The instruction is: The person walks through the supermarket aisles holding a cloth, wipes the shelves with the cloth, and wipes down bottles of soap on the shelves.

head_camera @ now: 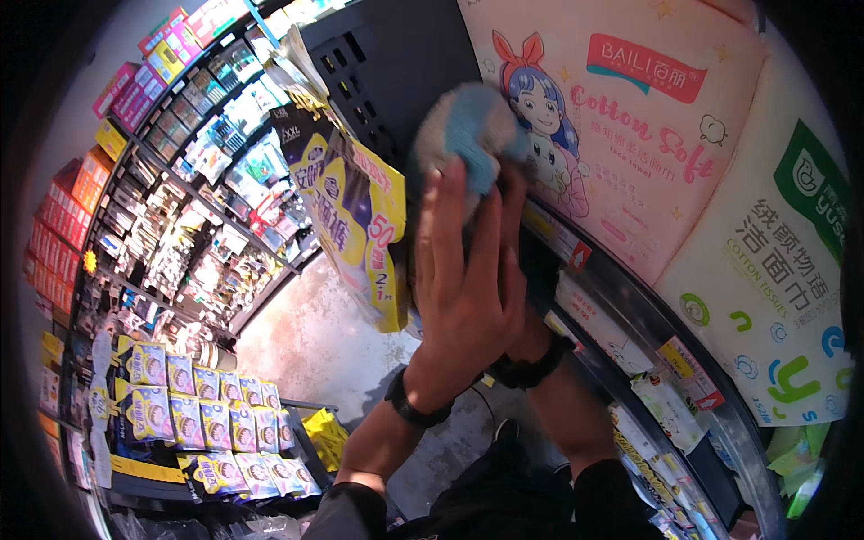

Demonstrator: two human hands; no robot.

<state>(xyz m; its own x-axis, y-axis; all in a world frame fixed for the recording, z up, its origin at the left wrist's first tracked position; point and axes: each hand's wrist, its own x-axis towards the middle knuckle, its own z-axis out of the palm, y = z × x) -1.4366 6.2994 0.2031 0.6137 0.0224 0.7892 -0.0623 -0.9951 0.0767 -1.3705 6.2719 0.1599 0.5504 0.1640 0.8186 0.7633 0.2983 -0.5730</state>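
A fluffy cloth in blue and greyish white (472, 128) is bunched up in front of a dark perforated shelf panel. My left hand (466, 263) lies over it with the fingers stretched along its lower part. Partly behind the left hand, my right hand (514, 202) is at the right side of the cloth; its fingers are mostly hidden and blurred. Both wrists wear black bands. Just left of my hands hangs a yellow and purple hygiene-product pack (364, 236). To the right stands a pink pack of face towels (621, 135) on the shelf.
A pack of cotton tissues (763, 270) stands at the far right above shelf rails with price tags (688, 371). Hanging rows of small packs (216, 425) fill the lower left. Stocked shelves (202, 169) line the left. Grey floor (290, 337) shows between the shelves.
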